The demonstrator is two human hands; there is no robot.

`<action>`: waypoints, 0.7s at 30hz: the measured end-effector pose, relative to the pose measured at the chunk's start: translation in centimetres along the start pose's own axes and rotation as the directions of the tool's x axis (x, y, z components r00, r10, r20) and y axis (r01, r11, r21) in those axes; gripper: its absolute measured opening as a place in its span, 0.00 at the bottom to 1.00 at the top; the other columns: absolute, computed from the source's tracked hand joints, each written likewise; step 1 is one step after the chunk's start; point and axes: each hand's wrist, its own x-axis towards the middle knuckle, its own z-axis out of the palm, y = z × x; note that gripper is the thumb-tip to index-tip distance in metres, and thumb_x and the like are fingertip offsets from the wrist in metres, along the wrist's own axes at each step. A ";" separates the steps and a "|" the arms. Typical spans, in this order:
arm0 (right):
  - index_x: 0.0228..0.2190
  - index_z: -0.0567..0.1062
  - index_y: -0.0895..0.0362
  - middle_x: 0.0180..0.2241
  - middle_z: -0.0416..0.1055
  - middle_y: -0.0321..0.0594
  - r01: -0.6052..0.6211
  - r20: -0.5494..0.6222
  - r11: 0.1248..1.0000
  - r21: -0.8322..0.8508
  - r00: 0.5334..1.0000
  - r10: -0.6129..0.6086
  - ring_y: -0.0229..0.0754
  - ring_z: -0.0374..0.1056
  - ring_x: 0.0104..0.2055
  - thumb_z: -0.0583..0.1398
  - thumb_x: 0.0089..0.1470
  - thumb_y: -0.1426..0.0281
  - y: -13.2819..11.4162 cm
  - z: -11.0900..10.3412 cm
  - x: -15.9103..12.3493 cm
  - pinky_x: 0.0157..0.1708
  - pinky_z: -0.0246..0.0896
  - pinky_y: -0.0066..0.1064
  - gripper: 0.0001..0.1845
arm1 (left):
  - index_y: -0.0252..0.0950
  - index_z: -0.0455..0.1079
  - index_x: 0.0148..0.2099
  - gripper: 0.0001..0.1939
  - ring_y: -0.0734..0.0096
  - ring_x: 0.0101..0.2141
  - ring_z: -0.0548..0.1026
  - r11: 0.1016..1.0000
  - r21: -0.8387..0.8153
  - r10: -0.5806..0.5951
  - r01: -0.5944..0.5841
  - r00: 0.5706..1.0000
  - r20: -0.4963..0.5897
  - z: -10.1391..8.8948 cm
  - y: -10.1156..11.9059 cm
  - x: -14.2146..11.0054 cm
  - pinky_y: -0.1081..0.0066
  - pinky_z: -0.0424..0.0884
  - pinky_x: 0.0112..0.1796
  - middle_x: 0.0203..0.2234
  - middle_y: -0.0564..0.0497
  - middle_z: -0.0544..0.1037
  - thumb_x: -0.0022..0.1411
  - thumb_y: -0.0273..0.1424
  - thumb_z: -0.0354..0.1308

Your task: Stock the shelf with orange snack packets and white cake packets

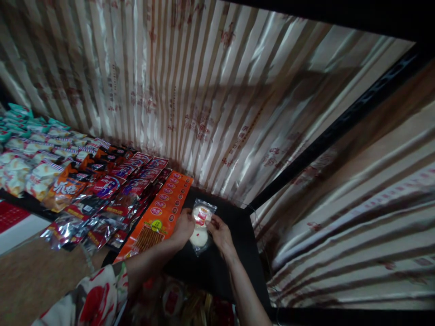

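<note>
A clear packet of round white crackers (pixel 199 237) with a red label lies over the black shelf top (pixel 220 276). On its left edge is my left hand (pixel 184 227), the fingers closed at the wrapper. My right hand (pixel 219 232) pinches the opposite edge, thumb and fingers together. Two pale discs show through the film, one above the other. Whether the packet rests on the shelf or is held slightly above it, I cannot tell. Just left of it lies a long orange snack packet (pixel 164 210) with pictured brown sticks, partly behind my left forearm.
Rows of dark red snack bags (pixel 131 188), orange bags (pixel 66 188), white bags (pixel 44 176) and green bags (pixel 20 120) fill the shelf to the left. A pleated printed curtain (pixel 200 113) hangs behind. A black frame bar (pixel 326 136) slants up at the right.
</note>
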 end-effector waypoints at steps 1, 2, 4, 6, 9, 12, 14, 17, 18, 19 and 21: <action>0.37 0.73 0.56 0.28 0.74 0.38 0.012 -0.022 1.000 -0.020 1.000 -0.012 0.42 0.70 0.28 0.63 0.36 0.60 0.3 0.0 0.8 0.30 0.64 0.32 0.23 | 0.30 0.56 0.55 0.20 0.70 0.40 0.73 1.000 -0.001 0.010 -0.010 1.000 -0.006 0.2 0.2 0.5 0.75 0.68 0.37 0.41 0.43 0.74 0.60 0.26 0.48; 0.37 0.73 0.56 0.28 0.75 0.38 0.021 -0.051 0.999 -0.045 0.998 -0.024 0.43 0.70 0.29 0.63 0.37 0.60 0.7 0.1 1.5 0.31 0.64 0.33 0.22 | 0.29 0.56 0.55 0.20 0.70 0.41 0.73 1.000 0.000 0.026 -0.026 1.000 -0.013 0.3 0.4 0.9 0.74 0.68 0.39 0.42 0.43 0.74 0.59 0.26 0.48; 0.35 0.72 0.56 0.28 0.74 0.38 0.035 -0.116 0.995 -0.092 0.992 -0.046 0.43 0.71 0.30 0.63 0.37 0.61 1.3 0.3 2.8 0.32 0.65 0.33 0.20 | 0.30 0.58 0.53 0.19 0.68 0.44 0.72 0.998 0.027 0.062 -0.061 0.998 -0.026 0.6 0.6 1.8 0.73 0.67 0.41 0.43 0.42 0.74 0.59 0.25 0.49; 0.32 0.71 0.55 0.27 0.74 0.37 0.046 -0.172 0.992 -0.117 0.983 -0.066 0.43 0.71 0.30 0.62 0.37 0.61 1.8 0.5 3.9 0.32 0.64 0.33 0.18 | 0.30 0.62 0.49 0.16 0.65 0.45 0.71 0.992 0.094 0.091 -0.089 0.996 -0.025 0.9 0.8 2.5 0.72 0.66 0.42 0.43 0.41 0.74 0.57 0.25 0.51; 0.29 0.70 0.54 0.25 0.73 0.36 0.050 -0.219 0.987 -0.154 0.972 -0.084 0.42 0.70 0.28 0.62 0.37 0.61 2.0 0.8 5.2 0.30 0.64 0.32 0.14 | 0.31 0.65 0.47 0.14 0.63 0.46 0.71 0.973 0.200 0.122 -0.118 0.993 -0.009 1.2 1.2 3.5 0.70 0.65 0.43 0.44 0.41 0.74 0.56 0.26 0.51; 0.27 0.69 0.54 0.24 0.73 0.36 0.043 -0.215 0.981 -0.189 0.973 -0.084 0.42 0.69 0.28 0.61 0.37 0.61 2.1 1.0 6.3 0.29 0.62 0.31 0.13 | 0.31 0.64 0.49 0.16 0.61 0.48 0.70 0.954 0.264 0.147 -0.141 0.989 -0.005 1.7 1.4 4.4 0.69 0.64 0.45 0.47 0.40 0.72 0.57 0.25 0.49; 0.28 0.69 0.53 0.25 0.73 0.36 0.051 -0.189 0.980 -0.194 0.978 -0.088 0.42 0.69 0.29 0.61 0.37 0.60 2.3 1.0 7.0 0.30 0.62 0.30 0.14 | 0.31 0.62 0.52 0.20 0.61 0.51 0.67 0.945 0.294 0.156 -0.146 0.988 -0.010 2.0 1.4 5.0 0.69 0.62 0.48 0.50 0.39 0.70 0.56 0.24 0.48; 0.28 0.70 0.54 0.26 0.74 0.36 0.062 -0.167 0.978 -0.200 0.981 -0.097 0.42 0.69 0.30 0.60 0.38 0.59 2.8 1.1 8.1 0.31 0.61 0.30 0.14 | 0.28 0.58 0.56 0.24 0.62 0.55 0.63 0.930 0.337 0.162 -0.148 0.987 -0.015 2.4 1.3 5.8 0.68 0.59 0.53 0.54 0.38 0.66 0.56 0.23 0.48; 0.28 0.70 0.54 0.26 0.74 0.36 0.066 -0.165 0.977 -0.204 0.981 -0.101 0.42 0.69 0.30 0.60 0.38 0.59 3.0 1.3 8.4 0.31 0.61 0.30 0.15 | 0.27 0.58 0.56 0.24 0.61 0.55 0.62 0.923 0.352 0.166 -0.153 0.986 -0.007 2.5 1.3 6.0 0.68 0.58 0.53 0.54 0.37 0.65 0.56 0.23 0.47; 0.28 0.70 0.54 0.26 0.74 0.36 0.066 -0.166 0.976 -0.207 0.981 -0.101 0.42 0.69 0.30 0.60 0.38 0.58 3.2 1.4 8.7 0.32 0.61 0.31 0.15 | 0.26 0.58 0.56 0.24 0.61 0.56 0.62 0.916 0.368 0.169 -0.159 0.986 0.004 2.6 1.3 6.2 0.67 0.58 0.54 0.55 0.37 0.65 0.57 0.24 0.46; 0.28 0.70 0.54 0.26 0.74 0.36 0.072 -0.173 0.975 -0.208 0.979 -0.109 0.41 0.69 0.30 0.60 0.38 0.59 3.5 1.6 9.3 0.32 0.62 0.31 0.14 | 0.26 0.58 0.57 0.23 0.60 0.57 0.59 0.899 0.403 0.177 -0.170 0.984 0.021 2.7 1.2 6.5 0.66 0.56 0.56 0.56 0.37 0.62 0.58 0.24 0.45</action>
